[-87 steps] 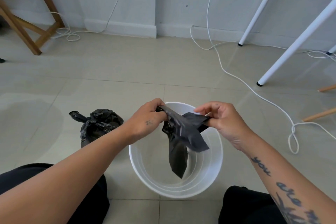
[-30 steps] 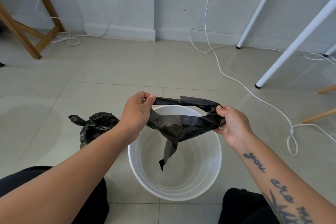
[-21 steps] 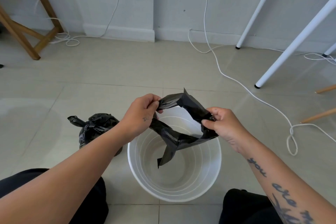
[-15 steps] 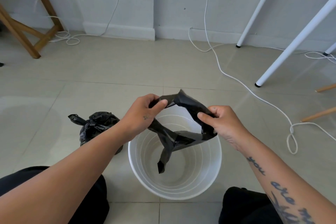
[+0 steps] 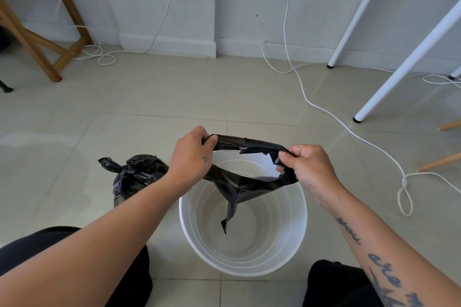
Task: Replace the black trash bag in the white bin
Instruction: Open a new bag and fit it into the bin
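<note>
Left hand (image 5: 192,157): back upward, thumb and fingers pinched on rim of black bag (image 5: 249,187); bare left forearm (image 5: 99,244) entering from lower left. Right hand (image 5: 306,169): near level with left, apart from it, fingers curled round same rim; tattooed right forearm (image 5: 374,244) entering from lower right.

black bag (image 5: 239,188) mouth pulled wider, flatter

Single head cam, wide-angle, looks fwd & down, close above white bin (image 5: 295,228) on floor (image 5: 149,97).
</note>
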